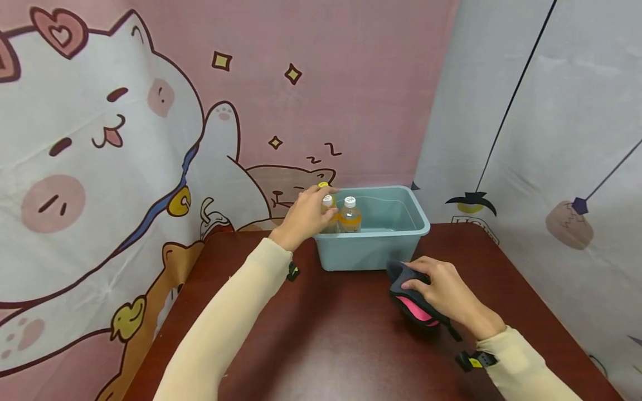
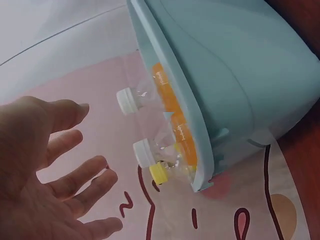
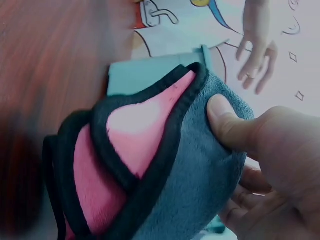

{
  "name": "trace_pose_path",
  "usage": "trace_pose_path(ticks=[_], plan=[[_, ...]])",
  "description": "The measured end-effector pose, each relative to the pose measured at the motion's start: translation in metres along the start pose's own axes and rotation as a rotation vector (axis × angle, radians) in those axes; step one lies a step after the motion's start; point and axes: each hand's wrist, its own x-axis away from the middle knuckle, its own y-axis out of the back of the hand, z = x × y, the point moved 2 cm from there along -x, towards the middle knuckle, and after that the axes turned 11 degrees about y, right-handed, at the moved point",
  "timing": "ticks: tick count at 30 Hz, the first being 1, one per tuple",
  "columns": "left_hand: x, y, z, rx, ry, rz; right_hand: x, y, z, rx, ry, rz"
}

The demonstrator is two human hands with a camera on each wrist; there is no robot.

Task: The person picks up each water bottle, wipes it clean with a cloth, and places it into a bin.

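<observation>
A light-blue plastic bin [image 1: 368, 250] stands at the far side of the table, several clear bottles with orange labels upright in its left end. One bottle [image 1: 350, 218] with a white cap shows plainly; behind the hand are another white cap and a yellow cap [image 2: 158, 172]. My left hand [image 1: 308, 214] hovers over these bottles, its fingers spread and apart from the caps in the left wrist view. In front of the bin's right end, my right hand [image 1: 443, 289] pinches a folded grey cloth [image 3: 200, 165] between thumb and fingers. Pink cloth [image 3: 137, 132] with black edging shows within its folds.
The dark red-brown table [image 1: 311, 340] reaches up to a pink and white cartoon-printed backdrop [image 1: 351, 100]. A black strap [image 1: 455, 333] hangs from the cloth's lower end, close over the tabletop.
</observation>
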Motion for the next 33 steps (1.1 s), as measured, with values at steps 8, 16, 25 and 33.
trace_pose_path(ticks=[8, 16, 25, 33], plan=[[0.042, 0.011, 0.019, 0.064, -0.002, -0.088, -0.016, -0.039, 0.016, 0.148, 0.193, 0.064], [0.081, 0.009, 0.04, 0.073, 0.004, -0.123, -0.027, -0.089, 0.028, 0.172, 0.243, 0.191], [0.116, -0.009, 0.07, 0.058, 0.026, -0.039, -0.008, -0.12, 0.029, 0.043, 0.163, 0.469], [0.138, -0.031, 0.094, 0.046, 0.081, 0.039, 0.002, -0.107, 0.029, -0.055, 0.091, 0.442]])
